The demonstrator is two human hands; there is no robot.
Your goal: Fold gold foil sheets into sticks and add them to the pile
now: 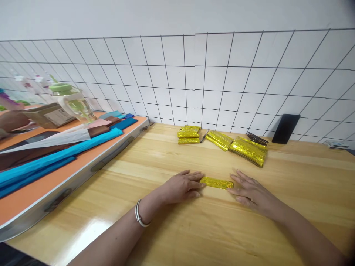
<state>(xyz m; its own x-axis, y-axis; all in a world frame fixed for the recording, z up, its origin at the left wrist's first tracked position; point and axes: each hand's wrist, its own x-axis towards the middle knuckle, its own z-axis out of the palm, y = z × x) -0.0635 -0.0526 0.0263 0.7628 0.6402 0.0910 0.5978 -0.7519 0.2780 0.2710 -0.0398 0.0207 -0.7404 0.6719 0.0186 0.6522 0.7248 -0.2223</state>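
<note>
Bare tabletop [166, 160] lies just beyond the fingers [194, 177]. Farther out, gold bundles [247, 150] block passage; well left, an orange-topped case [80, 165] does.

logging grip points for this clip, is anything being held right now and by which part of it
Nothing is clearly gripped: the gold foil strip lies on the table, left hand touching one end, right hand the other.

Bright, even light; white glare on the counter [155, 159] at seven o'clock; blurred objects at nine o'clock; wide-angle edges bend.

Home/craft rm, wood tabletop [133, 214]
</note>
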